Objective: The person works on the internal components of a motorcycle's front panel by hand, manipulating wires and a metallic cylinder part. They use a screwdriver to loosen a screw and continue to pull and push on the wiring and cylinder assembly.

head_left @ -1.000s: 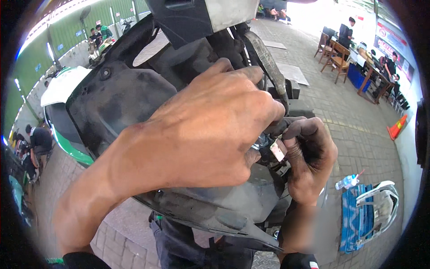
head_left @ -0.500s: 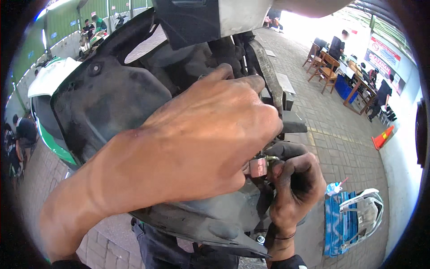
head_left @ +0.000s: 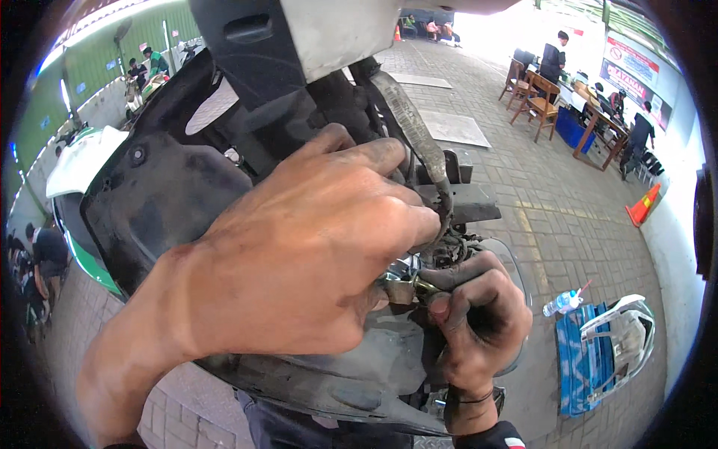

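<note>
Over the dark inner body panel (head_left: 183,183) of a motorbike, my left hand (head_left: 299,254) is bent with its back up. Its fingers curl down, and its thumb tip comes up to a small cylindrical metal fitting (head_left: 402,290). What else these fingers hold is hidden beneath the hand. From the right, my right hand (head_left: 479,322), its fingertips blackened, pinches the fitting's yellowish end between thumb and index finger. Just beyond the fingers are a dirty taped cable sleeve (head_left: 407,120) and some tangled wiring (head_left: 452,247).
A black-and-white body part (head_left: 329,34) overhangs the top. On the paved floor at right are a blue crate-like object (head_left: 580,359), a pale plastic frame (head_left: 628,344), a bottle (head_left: 557,303) and an orange cone (head_left: 642,206). People and wooden chairs (head_left: 535,101) are farther off.
The view has shifted, showing more floor at right. Both hands and the fitting sit further left in the picture; the right hand still pinches the fitting.
</note>
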